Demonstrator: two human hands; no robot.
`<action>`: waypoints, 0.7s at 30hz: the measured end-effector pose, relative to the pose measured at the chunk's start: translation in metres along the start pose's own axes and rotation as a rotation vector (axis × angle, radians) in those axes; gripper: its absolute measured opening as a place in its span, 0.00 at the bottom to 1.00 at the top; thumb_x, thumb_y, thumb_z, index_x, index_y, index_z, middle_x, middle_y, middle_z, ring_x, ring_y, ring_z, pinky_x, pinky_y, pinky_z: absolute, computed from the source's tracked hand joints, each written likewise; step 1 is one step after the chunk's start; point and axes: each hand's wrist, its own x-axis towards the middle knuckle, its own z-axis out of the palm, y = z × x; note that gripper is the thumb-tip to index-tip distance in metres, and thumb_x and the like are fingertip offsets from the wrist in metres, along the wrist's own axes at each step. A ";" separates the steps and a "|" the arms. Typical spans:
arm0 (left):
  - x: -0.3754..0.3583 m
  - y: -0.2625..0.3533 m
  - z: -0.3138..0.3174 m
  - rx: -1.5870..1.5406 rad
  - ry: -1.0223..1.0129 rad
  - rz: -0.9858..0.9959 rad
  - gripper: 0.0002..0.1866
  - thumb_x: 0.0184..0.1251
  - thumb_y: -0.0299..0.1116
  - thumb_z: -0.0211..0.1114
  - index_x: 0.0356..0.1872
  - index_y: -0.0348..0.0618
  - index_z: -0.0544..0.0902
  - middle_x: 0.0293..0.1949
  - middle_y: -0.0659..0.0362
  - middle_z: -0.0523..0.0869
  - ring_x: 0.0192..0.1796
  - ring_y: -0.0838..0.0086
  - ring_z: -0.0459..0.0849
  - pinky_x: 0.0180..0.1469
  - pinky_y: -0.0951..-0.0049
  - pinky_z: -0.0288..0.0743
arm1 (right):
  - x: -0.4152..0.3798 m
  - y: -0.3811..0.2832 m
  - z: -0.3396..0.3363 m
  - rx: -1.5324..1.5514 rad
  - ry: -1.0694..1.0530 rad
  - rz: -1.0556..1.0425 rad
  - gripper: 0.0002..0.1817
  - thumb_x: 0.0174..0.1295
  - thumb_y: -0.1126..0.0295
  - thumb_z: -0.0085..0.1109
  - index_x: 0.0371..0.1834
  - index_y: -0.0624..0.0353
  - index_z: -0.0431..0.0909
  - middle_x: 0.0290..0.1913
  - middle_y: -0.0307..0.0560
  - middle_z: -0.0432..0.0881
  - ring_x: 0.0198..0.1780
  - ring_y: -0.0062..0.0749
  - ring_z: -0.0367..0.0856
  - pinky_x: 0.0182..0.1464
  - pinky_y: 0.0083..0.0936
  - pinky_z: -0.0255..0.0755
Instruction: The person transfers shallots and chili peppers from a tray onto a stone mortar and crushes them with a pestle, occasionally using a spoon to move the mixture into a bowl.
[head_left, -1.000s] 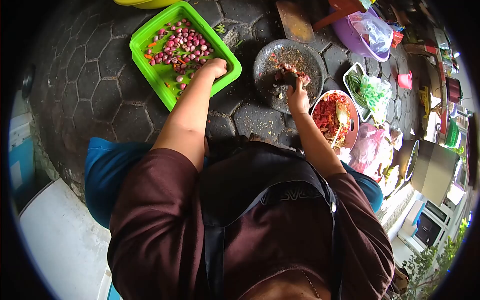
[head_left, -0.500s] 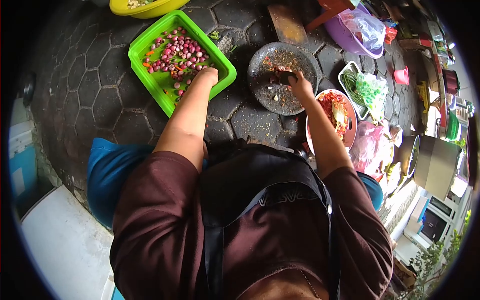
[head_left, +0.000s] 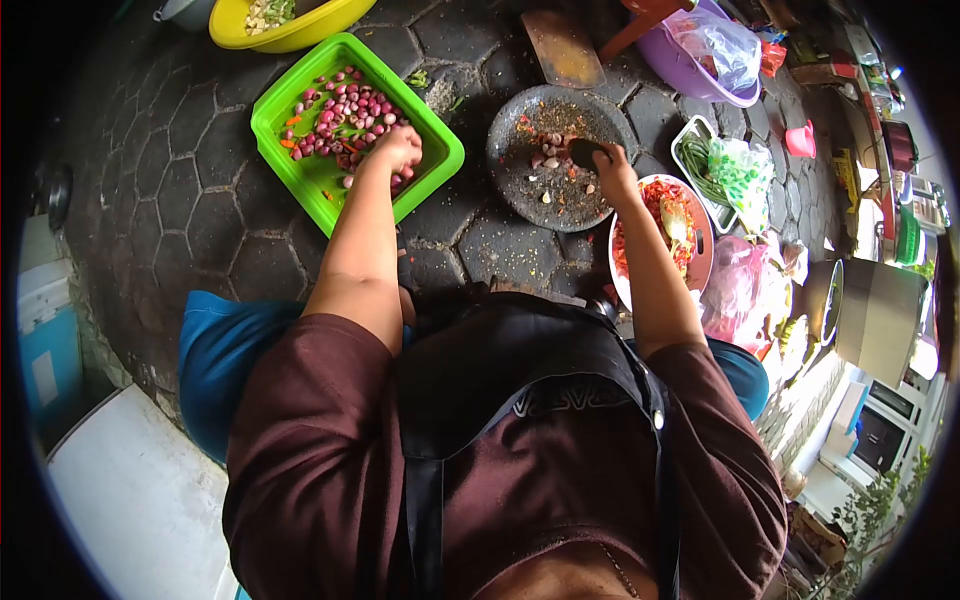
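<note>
My left hand (head_left: 396, 150) is over the right side of a green tray (head_left: 436, 172), among small reddish-purple shallots (head_left: 352, 106). Its fingers are curled, and what lies inside them is hidden. A few orange chillies (head_left: 290, 143) lie among the shallots. My right hand (head_left: 616, 174) grips a dark stone pestle (head_left: 588, 152) at the right side of a round stone mortar (head_left: 515, 185). Several shallots (head_left: 546, 148) sit in the mortar's middle, left of the pestle, with pale pieces and crushed bits scattered around them.
A pink oval plate (head_left: 705, 240) of chopped red chillies stands beside my right forearm. Behind it are a white tray (head_left: 686, 150) of long green beans and plastic bags. A wooden board (head_left: 562, 48), a purple basin (head_left: 665, 58) and a yellow basin (head_left: 345, 18) stand farther off.
My left hand has shifted left and farther into the green tray, its fingers now showing. The pestle has moved slightly right, and shallots show more clearly in the mortar.
</note>
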 end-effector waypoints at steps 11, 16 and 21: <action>0.014 0.116 0.131 -0.096 -0.322 0.300 0.14 0.53 0.22 0.65 0.42 0.39 0.75 0.32 0.59 0.78 0.31 0.76 0.81 0.25 0.75 0.80 | -0.045 0.018 0.016 -0.174 -0.115 0.089 0.24 0.62 0.52 0.47 0.57 0.53 0.64 0.43 0.67 0.79 0.46 0.62 0.77 0.48 0.47 0.70; 0.010 0.126 0.174 -0.012 -0.120 0.350 0.09 0.54 0.23 0.62 0.37 0.40 0.78 0.32 0.58 0.83 0.25 0.76 0.82 0.23 0.76 0.78 | -0.045 0.013 0.000 -0.015 -0.003 0.133 0.23 0.63 0.52 0.47 0.58 0.51 0.67 0.46 0.65 0.78 0.50 0.58 0.76 0.51 0.41 0.68; 0.021 0.122 0.158 -0.074 -0.057 0.302 0.08 0.56 0.24 0.61 0.38 0.41 0.79 0.35 0.58 0.80 0.29 0.77 0.81 0.25 0.76 0.80 | -0.053 0.017 0.001 -0.011 -0.014 0.096 0.23 0.64 0.53 0.47 0.59 0.51 0.66 0.45 0.65 0.78 0.50 0.59 0.76 0.51 0.41 0.69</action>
